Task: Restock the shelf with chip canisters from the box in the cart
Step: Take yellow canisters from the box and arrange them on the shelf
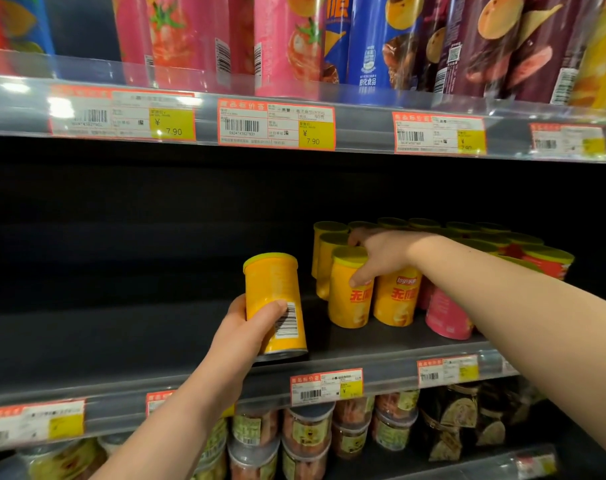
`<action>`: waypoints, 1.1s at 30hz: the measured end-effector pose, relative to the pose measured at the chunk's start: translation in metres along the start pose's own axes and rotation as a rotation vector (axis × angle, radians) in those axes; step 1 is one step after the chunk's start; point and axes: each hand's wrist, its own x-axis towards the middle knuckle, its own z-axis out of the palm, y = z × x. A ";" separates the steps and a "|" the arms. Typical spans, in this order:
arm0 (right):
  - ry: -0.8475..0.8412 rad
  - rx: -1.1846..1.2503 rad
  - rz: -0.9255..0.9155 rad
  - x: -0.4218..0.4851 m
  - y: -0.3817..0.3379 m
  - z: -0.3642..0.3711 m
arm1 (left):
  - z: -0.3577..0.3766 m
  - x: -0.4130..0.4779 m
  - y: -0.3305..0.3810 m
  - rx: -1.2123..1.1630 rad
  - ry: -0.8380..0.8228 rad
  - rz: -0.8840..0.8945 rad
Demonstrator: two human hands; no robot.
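My left hand (241,332) grips a short yellow chip canister (272,289), barcode facing me, with its base resting near the front edge of the middle shelf (121,348). To its right stands a block of several yellow canisters (395,299). My right hand (377,254) lies over the top of that block, thumb pressed on the front left canister (348,296) and fingers spread across the lids behind. The box and cart are out of view.
Pink canisters (445,317) and red ones (551,265) stand right of the yellow block. The upper shelf holds tall pink, blue and purple tubes (381,39). Price tags line the shelf rails (277,123). Clear tubs (305,431) fill the shelf below. The middle shelf's left half is dark and bare.
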 end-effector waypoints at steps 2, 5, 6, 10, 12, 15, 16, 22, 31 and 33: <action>-0.007 0.010 0.003 0.001 0.001 0.000 | 0.001 0.000 -0.001 0.008 0.004 0.001; -0.012 0.024 0.004 0.003 0.001 0.001 | 0.001 0.001 -0.001 0.007 0.010 -0.004; -0.009 0.027 0.002 0.003 0.000 0.001 | 0.001 0.001 -0.001 0.004 0.013 -0.006; -0.002 0.039 -0.001 0.007 0.000 0.001 | 0.001 0.001 -0.001 0.007 0.016 -0.009; 0.009 0.041 -0.002 0.010 0.000 0.002 | 0.002 0.001 -0.001 0.005 0.018 -0.013; 0.030 0.057 0.001 0.013 0.000 0.005 | 0.001 0.001 0.000 0.005 0.020 -0.020; 0.037 0.062 0.000 0.014 0.000 0.005 | 0.002 0.001 0.000 0.005 0.021 -0.019; 0.062 0.033 -0.007 0.004 0.015 -0.004 | 0.005 0.001 0.000 0.003 0.013 -0.002; -0.009 -0.120 0.150 -0.021 0.053 0.001 | 0.032 0.004 0.000 0.017 -0.039 -0.008; 0.018 -0.113 0.134 -0.021 0.055 0.004 | 0.037 0.005 0.000 0.029 -0.029 -0.014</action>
